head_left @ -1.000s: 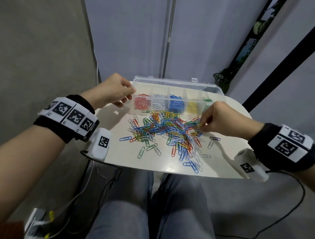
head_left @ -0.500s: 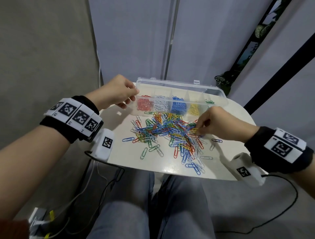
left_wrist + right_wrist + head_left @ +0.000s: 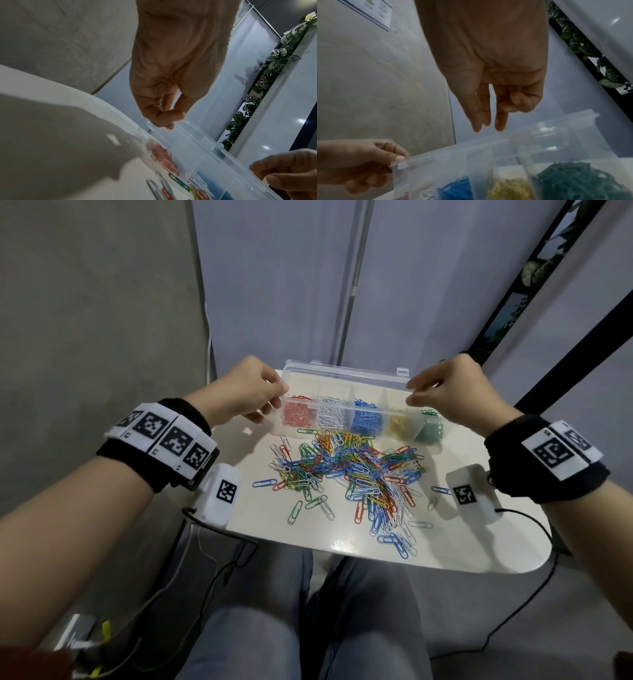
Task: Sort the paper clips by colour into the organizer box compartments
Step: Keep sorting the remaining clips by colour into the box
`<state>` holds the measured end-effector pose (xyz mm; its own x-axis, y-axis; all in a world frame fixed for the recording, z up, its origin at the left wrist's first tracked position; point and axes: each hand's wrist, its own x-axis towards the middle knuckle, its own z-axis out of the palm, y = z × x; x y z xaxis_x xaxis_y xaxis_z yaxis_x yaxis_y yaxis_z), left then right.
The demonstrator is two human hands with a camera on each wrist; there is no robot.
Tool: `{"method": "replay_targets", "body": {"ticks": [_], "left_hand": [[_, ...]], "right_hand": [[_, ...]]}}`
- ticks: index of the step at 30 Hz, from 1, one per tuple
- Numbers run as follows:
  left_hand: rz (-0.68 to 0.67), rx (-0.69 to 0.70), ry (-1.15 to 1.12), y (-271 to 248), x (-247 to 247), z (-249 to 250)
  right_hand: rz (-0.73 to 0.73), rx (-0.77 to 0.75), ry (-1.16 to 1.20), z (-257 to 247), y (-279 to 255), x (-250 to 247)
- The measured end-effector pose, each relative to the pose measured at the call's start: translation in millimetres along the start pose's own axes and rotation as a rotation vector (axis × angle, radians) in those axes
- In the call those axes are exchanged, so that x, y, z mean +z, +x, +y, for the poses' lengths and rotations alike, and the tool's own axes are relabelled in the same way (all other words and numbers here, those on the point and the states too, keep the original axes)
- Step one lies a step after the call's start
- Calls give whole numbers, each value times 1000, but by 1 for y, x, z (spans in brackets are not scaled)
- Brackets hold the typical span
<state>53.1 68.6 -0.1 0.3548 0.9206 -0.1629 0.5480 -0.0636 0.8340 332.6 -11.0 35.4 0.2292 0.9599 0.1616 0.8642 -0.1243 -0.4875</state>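
Holding: left hand (image 3: pixel 245 393) pinching the left end of the clear lid (image 3: pixel 346 386) between thumb and curled fingers; same pinch visible from the right wrist view, thumbnail on the lid's corner (image 3: pixel 399 161).
Right hand: right hand (image 3: pixel 455 395) at the lid's right end, thumb and fingers extended towards its edge; from the right wrist view the fingertips (image 3: pixel 500 125) point down just above the plastic; contact or grip, cannot tell.
Organizer box: organizer box (image 3: pixel 363 422), transparent, long and narrow, sitting at the far edge of the white table (image 3: pixel 479 546); lid hinged along the far side and tilted partway over the compartments, small latch tab on its top edge.
Compartments, left to right: red clips (image 3: pixel 297 417), white clips (image 3: pixel 330 419), blue clips (image 3: pixel 368 422), yellow clips (image 3: pixel 399 426), green clips (image 3: pixel 430 433); one colour per section, thin clear dividers between.
Loose pile: loose paper clips (image 3: pixel 352 474) spread on the table just in front of the box; red, blue, green, yellow, orange and white tangled together, densest at the middle, thinning into single clips towards the near edge.
Stragglers: a blue clip (image 3: pixel 264 483) lying alone at the left, a green one (image 3: pixel 295 511) nearer the front.
Wrists: black bands with printed square markers (image 3: pixel 171 440) on both, a white camera block (image 3: pixel 221 496) hanging beneath each.
Below the table: knees in grey trousers (image 3: pixel 260 628).
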Motion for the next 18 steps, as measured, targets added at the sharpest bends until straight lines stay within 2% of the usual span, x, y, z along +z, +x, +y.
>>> {"method": "replay_targets", "body": {"ticks": [3,7,10,14,18], "left_hand": [[-3,-3,-3,1,0,0],[-6,-7,-3,2,0,1],[-5,-6,-8,2,0,-1],[-7,-10,-17,2,0,-1],[-8,-12,-10,2,0,-1]], "right_hand": [[-97,-69,16,-13,-25,3],[-392,-174,31,-32,-66,10],[-541,-222,-90,-31,-80,22],[-553,-227,-248,-25,-84,38],[-461,-231,-191,-24,-78,35]]}}
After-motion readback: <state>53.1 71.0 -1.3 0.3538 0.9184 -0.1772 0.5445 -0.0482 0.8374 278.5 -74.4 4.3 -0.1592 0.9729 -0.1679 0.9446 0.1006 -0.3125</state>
